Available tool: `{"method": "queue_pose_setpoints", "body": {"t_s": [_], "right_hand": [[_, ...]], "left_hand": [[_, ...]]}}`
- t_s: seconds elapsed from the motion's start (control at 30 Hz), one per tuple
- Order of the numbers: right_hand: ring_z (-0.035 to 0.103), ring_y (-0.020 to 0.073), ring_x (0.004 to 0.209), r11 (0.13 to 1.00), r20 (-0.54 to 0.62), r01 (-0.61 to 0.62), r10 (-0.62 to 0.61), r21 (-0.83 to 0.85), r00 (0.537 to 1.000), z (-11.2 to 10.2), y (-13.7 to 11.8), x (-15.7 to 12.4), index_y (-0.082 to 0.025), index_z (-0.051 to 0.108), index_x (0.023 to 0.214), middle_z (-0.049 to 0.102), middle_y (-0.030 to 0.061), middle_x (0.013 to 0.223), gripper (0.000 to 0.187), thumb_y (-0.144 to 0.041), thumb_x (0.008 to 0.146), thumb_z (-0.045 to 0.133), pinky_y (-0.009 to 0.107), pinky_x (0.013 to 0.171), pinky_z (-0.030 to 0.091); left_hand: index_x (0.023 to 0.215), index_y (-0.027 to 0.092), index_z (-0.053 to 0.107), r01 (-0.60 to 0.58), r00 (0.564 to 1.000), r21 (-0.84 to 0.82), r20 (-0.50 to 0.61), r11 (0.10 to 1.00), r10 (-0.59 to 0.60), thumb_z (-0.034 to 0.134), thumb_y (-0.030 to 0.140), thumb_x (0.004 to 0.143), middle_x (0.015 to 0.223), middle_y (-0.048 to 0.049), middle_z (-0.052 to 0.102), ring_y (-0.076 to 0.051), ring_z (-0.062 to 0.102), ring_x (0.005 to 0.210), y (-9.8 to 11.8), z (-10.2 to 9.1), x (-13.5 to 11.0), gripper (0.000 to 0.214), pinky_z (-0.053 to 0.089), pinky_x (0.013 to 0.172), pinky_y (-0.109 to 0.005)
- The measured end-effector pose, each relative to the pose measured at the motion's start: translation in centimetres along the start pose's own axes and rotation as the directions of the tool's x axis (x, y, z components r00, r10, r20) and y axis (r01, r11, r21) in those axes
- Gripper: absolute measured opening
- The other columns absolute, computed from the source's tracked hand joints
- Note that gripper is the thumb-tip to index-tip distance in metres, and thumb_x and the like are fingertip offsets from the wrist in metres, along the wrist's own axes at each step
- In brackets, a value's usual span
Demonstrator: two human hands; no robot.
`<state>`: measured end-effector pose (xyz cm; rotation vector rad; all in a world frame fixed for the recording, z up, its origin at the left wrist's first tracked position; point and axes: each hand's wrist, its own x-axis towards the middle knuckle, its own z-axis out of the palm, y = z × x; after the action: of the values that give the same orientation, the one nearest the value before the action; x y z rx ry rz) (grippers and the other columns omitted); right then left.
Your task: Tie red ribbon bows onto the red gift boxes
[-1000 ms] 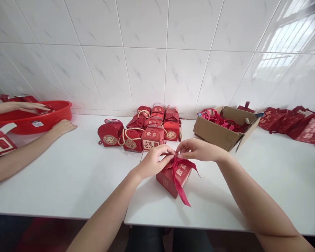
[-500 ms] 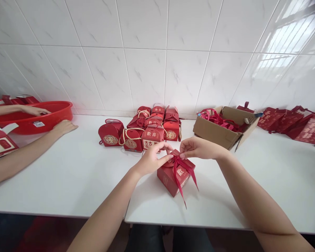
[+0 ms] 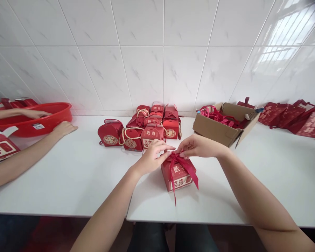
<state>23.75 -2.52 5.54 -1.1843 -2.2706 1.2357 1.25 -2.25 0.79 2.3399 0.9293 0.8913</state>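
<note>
A red gift box point(image 3: 180, 176) with pale Chinese lettering on its front stands on the white table before me. Crimson ribbon point(image 3: 191, 171) is tied at its top, and two tails hang down the front. My left hand point(image 3: 155, 156) is at the box's top left, thumb and fingers closed at the ribbon knot. From the right, my right hand point(image 3: 195, 147) pinches the ribbon beside the knot. The fingertips of both hands are close together, and the exact grip of the left is partly hidden.
Several finished-looking red boxes point(image 3: 110, 133) cluster behind, some with cord handles. A cardboard box point(image 3: 212, 129) of crimson ribbons stands back right, near red bags point(image 3: 291, 117). At left, another person's arms point(image 3: 42, 147) reach by a red basin point(image 3: 57, 119). A seam divides the table.
The gift box has turned so its lettered front faces me more. Both hands stay at the ribbon, and the left ribbon tail has swung leftward.
</note>
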Motion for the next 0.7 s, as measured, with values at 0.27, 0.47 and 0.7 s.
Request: {"method": "queue_pose_setpoints", "body": {"t_s": [0.27,0.47,0.7], "right_hand": [[0.061,0.0176,0.073,0.994,-0.086,-0.072,0.066,-0.079,0.994,0.0,-0.3,-0.3,-0.018,0.068,0.087,0.069,0.0043,0.08,0.024,-0.039,0.075,0.065,0.028,0.062,0.046],[0.06,0.0169,0.071,0.981,-0.164,-0.184,0.172,-0.056,0.971,0.4,0.0,-0.6,-0.018,0.068,0.08,0.068,0.0042,0.076,0.034,-0.052,0.072,0.067,0.027,0.06,0.043],[0.055,0.0122,0.069,0.964,-0.219,0.059,0.0,0.259,0.976,2.4,1.5,-1.0,-0.016,0.062,0.081,0.061,0.0021,0.076,0.031,-0.046,0.076,0.066,0.027,0.063,0.044]], "left_hand": [[0.086,0.02,0.06,-0.06,0.998,-0.008,0.006,0.998,0.06,0.053,0.025,0.087,0.092,-0.0048,0.059,-0.02,0.048,0.097,0.2,0.5,-0.1,0.009,0.039,0.09,-0.035],[0.081,0.019,0.056,-0.012,1.0,-0.108,-0.005,0.994,0.012,0.057,0.027,0.084,0.086,-0.0026,0.059,-0.018,0.052,0.088,0.1,0.6,0.3,0.008,0.04,0.086,-0.034],[0.084,0.021,0.053,-0.028,0.995,-0.128,0.089,0.991,0.04,0.051,0.033,0.088,0.093,-0.0026,0.057,-0.019,0.048,0.097,-0.4,1.1,0.3,0.013,0.037,0.089,-0.034]]}}
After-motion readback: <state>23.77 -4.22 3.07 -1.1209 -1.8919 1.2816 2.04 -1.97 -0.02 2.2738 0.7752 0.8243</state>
